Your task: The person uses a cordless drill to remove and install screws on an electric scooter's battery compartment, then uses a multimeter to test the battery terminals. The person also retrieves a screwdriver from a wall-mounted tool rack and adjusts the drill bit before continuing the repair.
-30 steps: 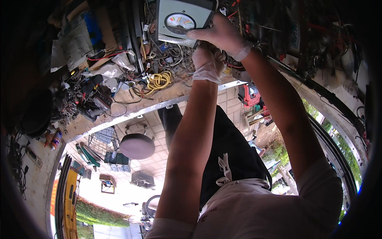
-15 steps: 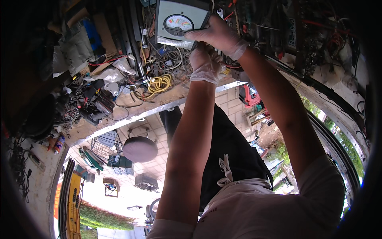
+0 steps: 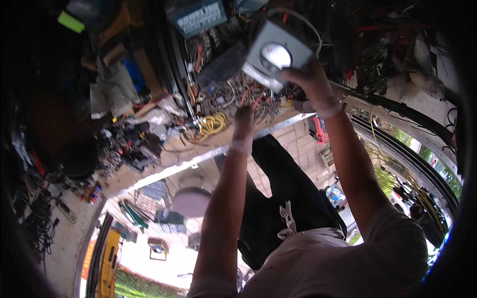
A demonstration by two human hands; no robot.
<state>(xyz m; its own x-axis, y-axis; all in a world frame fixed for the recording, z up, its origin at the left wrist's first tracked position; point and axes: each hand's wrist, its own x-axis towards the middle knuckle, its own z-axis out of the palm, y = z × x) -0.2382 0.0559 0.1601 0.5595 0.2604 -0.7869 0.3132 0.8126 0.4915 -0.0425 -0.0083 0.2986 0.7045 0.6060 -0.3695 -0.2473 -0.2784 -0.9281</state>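
Observation:
A grey box-shaped meter (image 3: 288, 41) with a round dial is tilted over the cluttered bench. My right hand (image 3: 314, 85), in a thin clear glove, grips its right side, with the thumb across the front near the dial. My left hand (image 3: 243, 121), also gloved, is below and left of the meter, apart from it. Its fingers look drawn together beside thin red pieces (image 3: 257, 99) among the cables; blur hides what they hold. A pale cable (image 3: 310, 26) loops above the meter.
Tangled wires and a yellow coiled cable (image 3: 212, 125) lie along the bench's near edge. A dark teal box (image 3: 198, 19) stands behind. Small parts crowd the left side. Below the metal edge strip (image 3: 164, 171) are a round stool (image 3: 191, 201) and a tiled floor.
The meter has moved right and tilted clockwise in my right hand. My left hand has come away from beneath it, down and slightly left. The view has shifted, showing the teal box more fully.

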